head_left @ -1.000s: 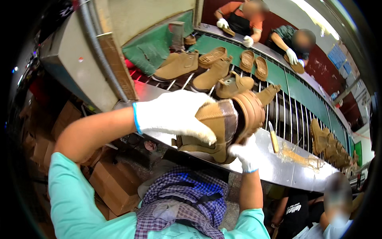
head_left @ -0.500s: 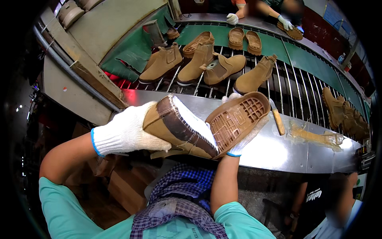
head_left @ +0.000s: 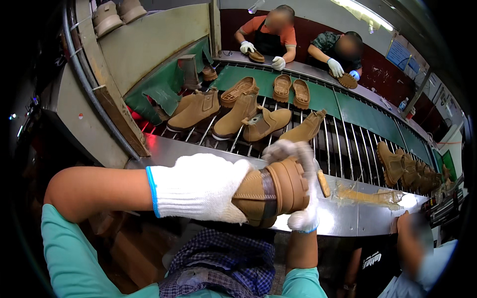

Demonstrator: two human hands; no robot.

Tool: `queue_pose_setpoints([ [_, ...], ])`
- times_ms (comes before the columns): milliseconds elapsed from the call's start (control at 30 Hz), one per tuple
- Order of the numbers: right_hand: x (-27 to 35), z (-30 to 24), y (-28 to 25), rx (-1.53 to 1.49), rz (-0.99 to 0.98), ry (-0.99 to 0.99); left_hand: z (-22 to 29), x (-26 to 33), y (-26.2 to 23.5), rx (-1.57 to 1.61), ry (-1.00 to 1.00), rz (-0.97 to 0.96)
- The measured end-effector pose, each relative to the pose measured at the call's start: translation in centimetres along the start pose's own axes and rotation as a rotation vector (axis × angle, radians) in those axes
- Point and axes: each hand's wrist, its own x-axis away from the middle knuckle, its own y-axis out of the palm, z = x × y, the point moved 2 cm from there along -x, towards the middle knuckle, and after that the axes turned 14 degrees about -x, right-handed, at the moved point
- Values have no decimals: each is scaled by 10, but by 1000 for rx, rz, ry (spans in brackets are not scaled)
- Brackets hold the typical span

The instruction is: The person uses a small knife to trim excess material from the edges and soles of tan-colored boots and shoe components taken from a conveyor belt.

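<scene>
My left hand (head_left: 206, 186), in a white knit glove, is closed around a tan suede boot upper (head_left: 251, 196) held sideways over the bench edge. A thick brown rubber sole (head_left: 292, 186) sits against the bottom of that upper, its heel end toward me. My right hand (head_left: 309, 198), also gloved and partly blurred, wraps the sole from its far side and presses it to the upper. The inside of the sole is hidden. Just beyond my right hand a wooden handle (head_left: 324, 184) lies on the metal bench.
Tan boots (head_left: 198, 111) stand on a metal roller conveyor (head_left: 348, 134), with loose soles (head_left: 281, 87) on its green belt. More boots (head_left: 392, 164) line the right. Tape (head_left: 365, 194) covers part of the bench (head_left: 343, 218). Two gloved co-workers handle soles across the line; another person stands at lower right.
The sole, held apart and facing up beside the upper before, is now against the upper's bottom. Both hands have turned the boot and moved closer together. The view has tilted up, showing the co-workers.
</scene>
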Motion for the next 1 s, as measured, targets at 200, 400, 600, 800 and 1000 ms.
queue_pose_setpoints([
  [200, 14, 28, -3, -913, 36, -431, 6, 13, 9, -15, -34, 34],
  [400, 14, 10, 23, -9, -34, -193, 8, 8, 5, -10, -42, -4],
  [600, 12, 4, 16, -196, 28, -248, 13, 0, -8, -15, 36, 56],
  [800, 15, -19, 1, 40, 81, -182, 26, -23, -18, -78, 190, 99],
  [1000, 29, -46, 6, 230, 67, -177, 42, -24, -11, -103, 408, 366],
])
